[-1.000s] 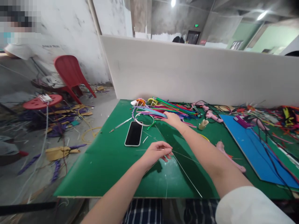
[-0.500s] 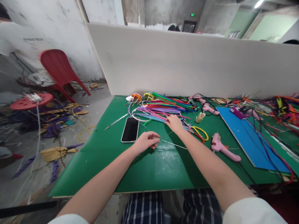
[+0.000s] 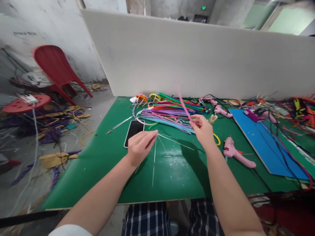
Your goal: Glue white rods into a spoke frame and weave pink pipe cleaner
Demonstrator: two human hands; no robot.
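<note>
From here I see the left hand [image 3: 140,147] pinching some thin, stiff-looking wires [image 3: 154,160] at its fingertips, their pale lengths fanning out over the smooth, glossy green surface [image 3: 98,177]. The right hand [image 3: 202,131] pinches a slim, slightly curved pink strip [image 3: 183,104], raised and slanting above a loose heap of long, colourful strips [image 3: 169,115], its far tip blurred. A flat, dark-faced phone [image 3: 132,129] lies partly behind the left hand; a rounded pink glue gun [image 3: 237,154] rests to the right.

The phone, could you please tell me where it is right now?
In the head view, the phone lies on the green table, left of centre, partly hidden by the left hand.
</note>
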